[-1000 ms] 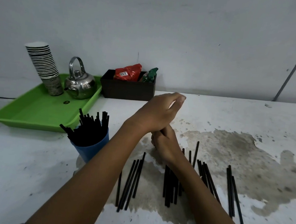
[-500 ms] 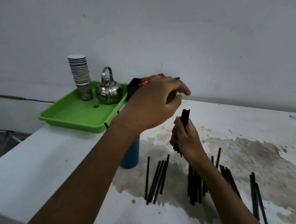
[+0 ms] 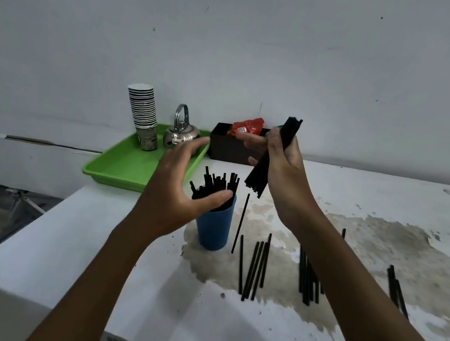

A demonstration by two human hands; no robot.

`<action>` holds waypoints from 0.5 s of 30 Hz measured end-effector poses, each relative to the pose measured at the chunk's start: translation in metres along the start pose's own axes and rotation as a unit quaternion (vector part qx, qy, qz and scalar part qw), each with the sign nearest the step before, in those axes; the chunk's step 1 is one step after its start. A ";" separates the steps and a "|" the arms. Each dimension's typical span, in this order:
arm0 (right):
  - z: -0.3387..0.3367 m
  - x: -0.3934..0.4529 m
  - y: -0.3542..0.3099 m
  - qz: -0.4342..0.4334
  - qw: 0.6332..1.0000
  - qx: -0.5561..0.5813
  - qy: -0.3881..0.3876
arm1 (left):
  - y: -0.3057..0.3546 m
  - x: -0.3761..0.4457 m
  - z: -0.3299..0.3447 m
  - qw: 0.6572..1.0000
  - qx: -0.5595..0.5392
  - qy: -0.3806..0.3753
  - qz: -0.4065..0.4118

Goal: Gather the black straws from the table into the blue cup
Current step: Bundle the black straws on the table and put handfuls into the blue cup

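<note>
The step in hand is the drop-in: the right hand (image 3: 285, 163) is clamped around a tilted bundle of thin black plastic straws (image 3: 274, 156), held in the air just up and right of the blue plastic cup (image 3: 213, 229). The left hand (image 3: 177, 190) has its fingers spread and relaxed, thumb lying across the cup's mouth against the black straws already standing in it (image 3: 216, 184), gripping nothing.

The next move, as I judge it, calls for bringing the bundle's lower ends over the cup's rim and lowering them in beside the packed straws, while the left hand steadies or parts that bunch; the cup looks fairly full, so a stray end could catch and tip out.

More loose black straws (image 3: 254, 267) lie on the stained white worktop (image 3: 100, 240), right of the cup, in 3 rough groups. The cup stands near the worktop's left edge; the green plastic tray (image 3: 124, 165) sits behind it, with open surface in front.
</note>
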State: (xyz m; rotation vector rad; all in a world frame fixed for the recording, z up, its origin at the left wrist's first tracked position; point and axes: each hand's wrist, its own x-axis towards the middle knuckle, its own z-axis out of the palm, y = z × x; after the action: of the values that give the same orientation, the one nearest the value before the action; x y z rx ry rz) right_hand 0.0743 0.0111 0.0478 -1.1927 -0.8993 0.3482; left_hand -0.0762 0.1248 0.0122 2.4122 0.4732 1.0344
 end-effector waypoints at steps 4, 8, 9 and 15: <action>0.014 0.000 0.000 0.002 1.000 -0.010 -0.010 | -0.015 -0.022 0.021 0.993 -0.094 -0.009 -0.074; 0.021 -0.003 0.008 0.029 0.999 -0.020 -0.004 | -0.021 -0.036 0.042 0.981 -0.156 -0.015 -0.112; 0.023 -0.004 0.010 0.034 0.999 -0.021 -0.005 | -0.023 -0.039 0.048 0.980 -0.161 -0.014 -0.118; 0.036 -0.013 0.028 0.061 0.997 -0.037 0.008 | -0.034 -0.054 0.075 0.971 -0.186 0.009 -0.148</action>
State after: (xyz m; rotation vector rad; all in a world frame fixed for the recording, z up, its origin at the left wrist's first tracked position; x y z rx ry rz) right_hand 0.0448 0.0360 0.0199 -1.3200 -0.8331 0.4061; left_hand -0.0599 0.1057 -0.0826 1.9341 0.5693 0.9192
